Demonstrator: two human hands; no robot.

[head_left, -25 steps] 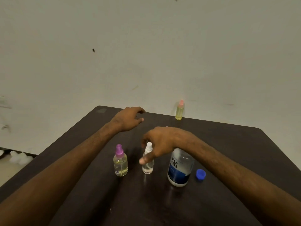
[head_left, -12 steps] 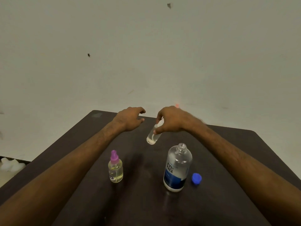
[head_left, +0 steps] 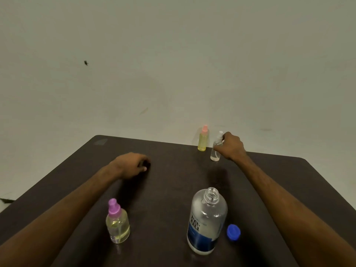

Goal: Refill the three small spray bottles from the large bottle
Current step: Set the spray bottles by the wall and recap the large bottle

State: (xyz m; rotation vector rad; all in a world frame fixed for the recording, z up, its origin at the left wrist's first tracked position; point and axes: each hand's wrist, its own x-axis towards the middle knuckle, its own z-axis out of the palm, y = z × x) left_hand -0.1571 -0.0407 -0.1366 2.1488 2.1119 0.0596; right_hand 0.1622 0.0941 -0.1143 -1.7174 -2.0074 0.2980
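Note:
The large clear bottle [head_left: 207, 220] with a blue label stands uncapped near the front; its blue cap [head_left: 233, 231] lies to its right. A purple-topped spray bottle [head_left: 117, 222] with yellowish liquid stands front left. At the table's far edge stands a pink-topped spray bottle [head_left: 202, 138] of yellow liquid. Just right of it, my right hand [head_left: 232, 147] grips the white-topped clear spray bottle [head_left: 216, 149], upright on the table. My left hand [head_left: 133, 164] rests on the table mid-left with fingers curled, holding nothing.
The dark table [head_left: 173, 180] ends close behind the two far bottles, against a pale wall [head_left: 173, 64]. Its left edge slants toward the near left corner.
My right hand has carried the white-topped bottle from the table's middle to the far edge, beside the pink-topped bottle. My left hand has sunk onto the table.

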